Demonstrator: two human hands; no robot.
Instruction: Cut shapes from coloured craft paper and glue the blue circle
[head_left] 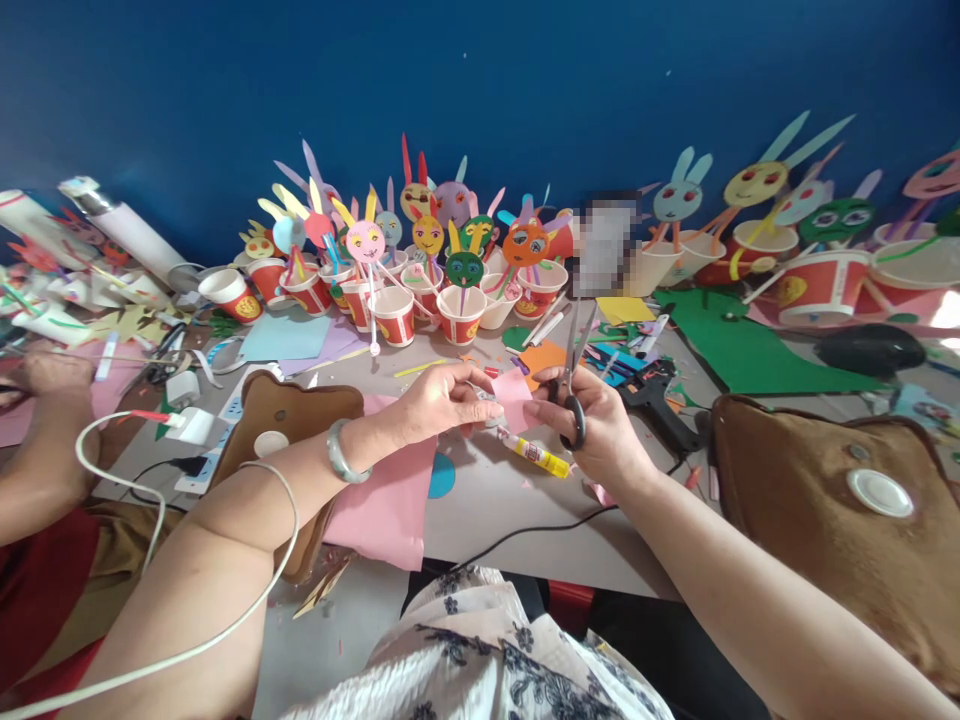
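Note:
My left hand (439,400) pinches a small pink paper piece (514,396) at its left edge, over the grey table. My right hand (596,425) grips black-handled scissors (573,375), fingers through the loops, blades pointing up and away beside the pink piece. A yellow glue stick (534,453) lies on the table just under both hands. A larger pink sheet (390,495) lies below my left wrist, which wears a pale bangle (341,452).
Rows of red-and-white paper cups with paper rabbit faces (420,265) fill the back of the table. A brown plush pouch (847,500) sits right, another (281,415) left. A black glue gun (660,400), green paper (742,350) and scraps lie about. Another person's hand (45,385) works at far left.

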